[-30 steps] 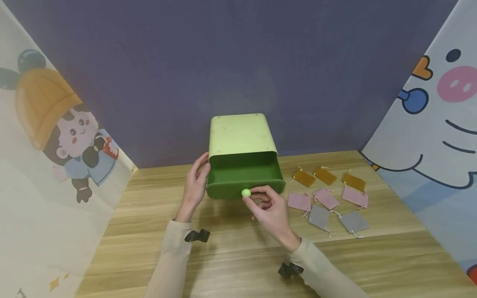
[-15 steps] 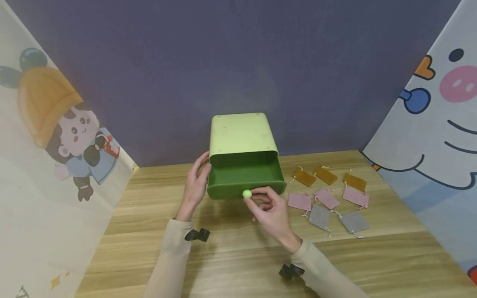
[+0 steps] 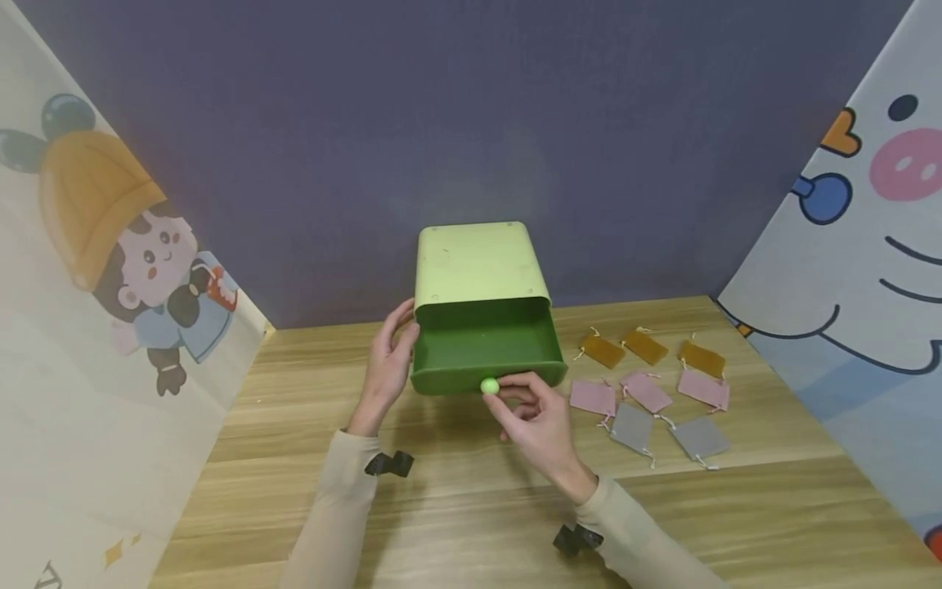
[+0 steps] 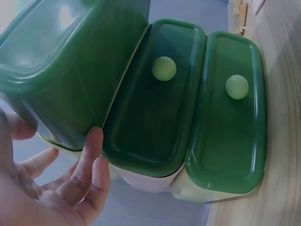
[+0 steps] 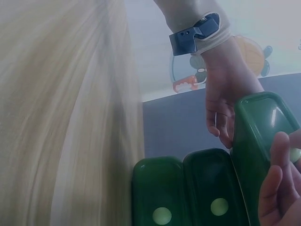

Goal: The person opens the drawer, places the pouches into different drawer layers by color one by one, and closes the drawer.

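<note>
In the head view, the open drawer hides the lower drawers, and its back end is hidden under the cabinet top. The right wrist view crops the right hand, which partly covers the knob; in the left wrist view, a blurred bag is cut off.

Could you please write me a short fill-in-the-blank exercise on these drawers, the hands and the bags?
1. The right hand pinches the knob of the open drawer, which is the ____ one in the stack.
2. In the left wrist view, ____ shut drawers can be seen.
3. The brown bags, pink bags and gray bags lie to the person's ____ of the stack.

Missing words: top; two; right.
</note>
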Motion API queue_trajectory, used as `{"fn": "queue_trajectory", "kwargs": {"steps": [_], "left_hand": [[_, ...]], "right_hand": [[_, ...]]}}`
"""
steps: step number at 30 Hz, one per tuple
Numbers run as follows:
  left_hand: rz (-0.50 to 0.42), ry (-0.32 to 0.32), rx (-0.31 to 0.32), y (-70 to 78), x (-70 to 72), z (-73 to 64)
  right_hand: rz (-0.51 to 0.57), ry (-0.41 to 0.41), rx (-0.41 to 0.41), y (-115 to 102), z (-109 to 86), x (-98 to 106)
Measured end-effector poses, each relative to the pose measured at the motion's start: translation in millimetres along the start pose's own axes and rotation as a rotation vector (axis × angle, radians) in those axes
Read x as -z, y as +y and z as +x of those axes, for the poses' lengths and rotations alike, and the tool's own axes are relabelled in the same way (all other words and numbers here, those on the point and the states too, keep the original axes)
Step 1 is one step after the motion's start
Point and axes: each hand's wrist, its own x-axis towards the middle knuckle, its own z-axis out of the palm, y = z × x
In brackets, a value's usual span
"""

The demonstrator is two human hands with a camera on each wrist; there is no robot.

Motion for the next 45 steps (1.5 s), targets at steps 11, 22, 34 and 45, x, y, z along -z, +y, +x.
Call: {"fn": "queue_trajectory", "kwargs": {"steps": [11, 22, 34, 45], "left_hand": [[0.014, -0.004, 0.004, 0.3, 0.9, -1.0], [0.014, -0.011, 0.003, 0.1, 1.5, 0.1], [0.027, -0.029, 0.013, 3.7, 1.0, 0.1], [0.023, -0.035, 0.022, 1.7, 2.6, -0.7]], "right_hand": [[-0.012, -0.005, -0.001, 2, -1.6, 2], [-0.027, 0.007, 0.023, 5, -2.3, 14], [-0.086, 0.022, 0.041, 14, -5.5, 37], [-0.110, 0.068, 0.069, 23, -10.1, 59]]}}
